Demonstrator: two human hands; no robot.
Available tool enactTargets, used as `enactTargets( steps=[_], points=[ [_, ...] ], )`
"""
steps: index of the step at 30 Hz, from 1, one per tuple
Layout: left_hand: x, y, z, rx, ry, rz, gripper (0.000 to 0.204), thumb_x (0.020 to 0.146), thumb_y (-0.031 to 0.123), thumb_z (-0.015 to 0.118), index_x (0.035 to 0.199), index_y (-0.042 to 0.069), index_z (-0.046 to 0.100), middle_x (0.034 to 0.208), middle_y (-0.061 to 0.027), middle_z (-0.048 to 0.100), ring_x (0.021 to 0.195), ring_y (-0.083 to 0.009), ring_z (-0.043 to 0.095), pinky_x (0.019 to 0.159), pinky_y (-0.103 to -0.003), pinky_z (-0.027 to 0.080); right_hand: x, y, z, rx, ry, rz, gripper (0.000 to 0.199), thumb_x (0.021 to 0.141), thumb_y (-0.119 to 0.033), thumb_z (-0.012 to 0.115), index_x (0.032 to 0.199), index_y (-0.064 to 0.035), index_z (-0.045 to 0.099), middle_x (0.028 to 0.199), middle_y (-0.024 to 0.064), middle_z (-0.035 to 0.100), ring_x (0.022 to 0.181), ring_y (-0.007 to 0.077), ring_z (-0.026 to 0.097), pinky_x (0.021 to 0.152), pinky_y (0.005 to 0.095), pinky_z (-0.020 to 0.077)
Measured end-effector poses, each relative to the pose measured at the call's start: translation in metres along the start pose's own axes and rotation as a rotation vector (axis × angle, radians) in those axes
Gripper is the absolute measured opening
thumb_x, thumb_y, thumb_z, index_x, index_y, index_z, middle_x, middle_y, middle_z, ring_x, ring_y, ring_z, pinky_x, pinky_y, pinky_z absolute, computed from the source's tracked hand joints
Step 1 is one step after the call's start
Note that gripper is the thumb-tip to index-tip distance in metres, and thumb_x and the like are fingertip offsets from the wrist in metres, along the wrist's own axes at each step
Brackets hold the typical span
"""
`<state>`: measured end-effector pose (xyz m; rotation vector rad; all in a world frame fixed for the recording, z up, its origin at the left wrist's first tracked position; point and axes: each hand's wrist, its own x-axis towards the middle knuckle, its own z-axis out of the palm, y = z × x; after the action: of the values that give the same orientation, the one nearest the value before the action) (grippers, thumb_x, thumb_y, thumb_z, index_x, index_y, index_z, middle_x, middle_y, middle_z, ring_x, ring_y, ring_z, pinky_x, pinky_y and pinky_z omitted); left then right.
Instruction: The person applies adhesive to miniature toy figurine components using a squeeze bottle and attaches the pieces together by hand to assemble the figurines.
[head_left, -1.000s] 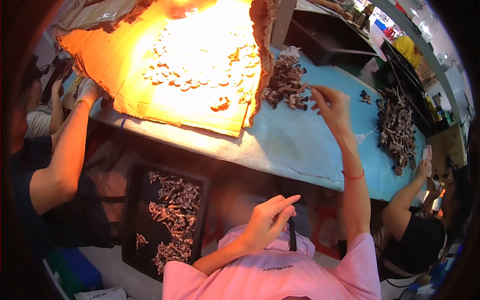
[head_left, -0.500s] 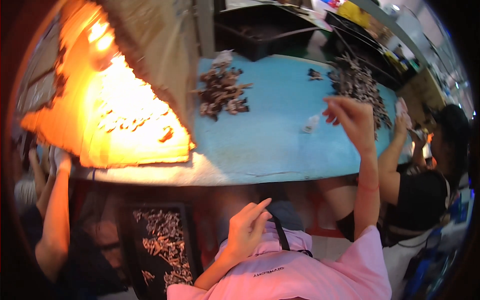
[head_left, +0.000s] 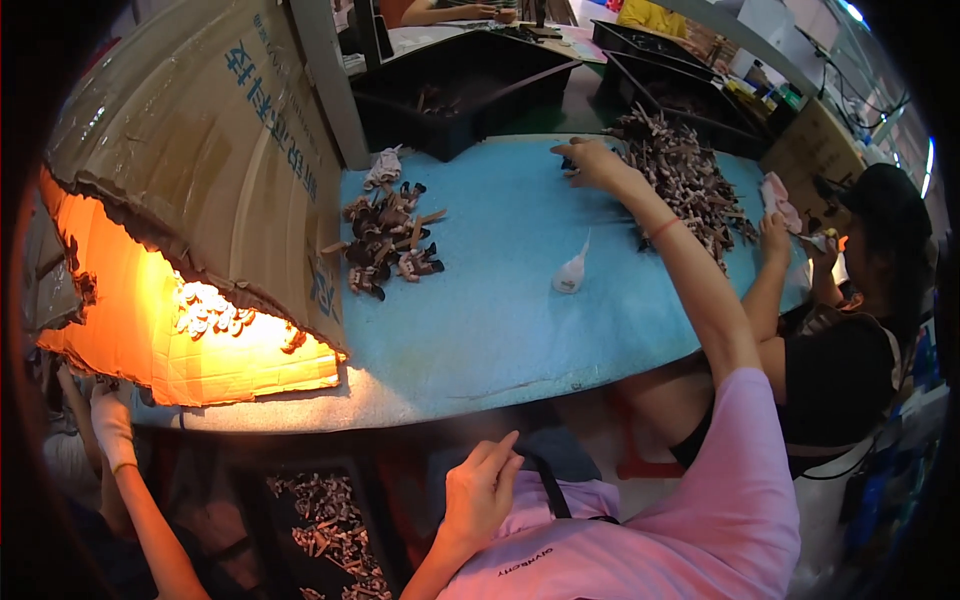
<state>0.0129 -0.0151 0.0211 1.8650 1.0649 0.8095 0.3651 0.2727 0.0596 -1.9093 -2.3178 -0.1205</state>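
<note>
Two hands of the wearer in view, both bare. Right hand (head_left: 592,162): arm stretched far across the blue tabletop (head_left: 500,320), now arrived at the near edge of the large pile of small dark parts (head_left: 690,180); a second ago it is short of that pile, over open blue surface, so the reach has run its length. Grip of the right hand: fingers bent down and drawn together at the pile's edge, touching or just over the nearest pieces; whether a piece is pinched cannot be told, as the fingertips hide it. Left hand (head_left: 480,490): low, below the tabletop's front edge, resting against the pink shirt (head_left: 640,540), fingers loosely spread, holding nothing, much as before.

Position of the large pile: directly under and beyond the right fingertips, trailing away to the right.

Other entries: smaller heap of dark parts (head_left: 385,240) to the left, well apart from either hand; white squeeze bottle (head_left: 572,272) lying between heap and forearm; cardboard hood (head_left: 190,190) with orange lamp glow at left; black trays (head_left: 460,85) behind; a co-worker's hand (head_left: 775,225) at the pile's far right side
</note>
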Motion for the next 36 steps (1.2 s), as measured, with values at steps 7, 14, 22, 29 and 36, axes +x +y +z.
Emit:
enactTargets(
  steps=[7, 14, 22, 29, 36],
  points=[
    [0.004, -0.002, -0.002, 0.046, 0.032, 0.008, 0.025, 0.078, -0.001, 0.057, 0.103, -0.002, 0.06, 0.071, -0.0088, 0.056, 0.052, -0.0142, 0.053, 0.048, -0.024, 0.043, 0.012, 0.008, 0.029, -0.29, 0.024, 0.086, 0.02, 0.075, -0.015, 0.06, 0.094, -0.0089, 0.066, 0.085, 0.0139, 0.064, 0.08, 0.0312, 0.06, 0.069, 0.0403, 0.0492],
    [0.013, 0.002, 0.001, -0.017, -0.001, 0.072, 0.025, 0.079, 0.001, 0.057, 0.104, -0.003, 0.058, 0.073, -0.0099, 0.056, 0.054, -0.0181, 0.055, 0.049, -0.027, 0.043, -0.028, -0.018, -0.062, 0.453, 0.318, -0.067, 0.016, 0.08, -0.003, 0.055, 0.091, 0.003, 0.064, 0.07, 0.0105, 0.065, 0.066, 0.014, 0.062, 0.061, 0.025, 0.0486],
    [0.021, 0.02, -0.013, -1.032, -0.144, -0.191, 0.043, 0.094, 0.026, 0.04, 0.124, -0.005, 0.042, 0.102, -0.0176, 0.056, 0.071, -0.0207, 0.06, 0.055, -0.027, 0.05, -0.144, -0.139, -0.139, 0.405, 0.513, -0.651, 0.027, 0.069, 0.008, 0.055, 0.093, -0.0011, 0.063, 0.094, 0.0148, 0.064, 0.089, 0.0272, 0.062, 0.067, 0.029, 0.0518],
    [0.023, 0.022, -0.031, -1.39, -0.028, -0.12, 0.052, 0.092, 0.034, 0.041, 0.128, -0.004, 0.036, 0.111, -0.0161, 0.054, 0.085, -0.0236, 0.058, 0.058, -0.03, 0.052, -0.2, -0.206, -0.09, 0.33, 0.409, -0.925, 0.02, 0.071, -0.006, 0.06, 0.09, -0.004, 0.062, 0.094, 0.0113, 0.063, 0.092, 0.0257, 0.061, 0.075, 0.0345, 0.052],
    [0.016, 0.02, -0.025, -1.288, 0.04, -0.21, 0.029, 0.091, 0.008, 0.043, 0.116, -0.004, 0.05, 0.102, -0.0134, 0.059, 0.077, -0.019, 0.06, 0.054, -0.026, 0.052, -0.218, -0.206, -0.073, 0.413, 0.422, -0.825, 0.017, 0.071, -0.003, 0.06, 0.088, -0.0036, 0.062, 0.092, 0.0111, 0.064, 0.087, 0.0246, 0.062, 0.071, 0.0322, 0.0525]
  ],
)
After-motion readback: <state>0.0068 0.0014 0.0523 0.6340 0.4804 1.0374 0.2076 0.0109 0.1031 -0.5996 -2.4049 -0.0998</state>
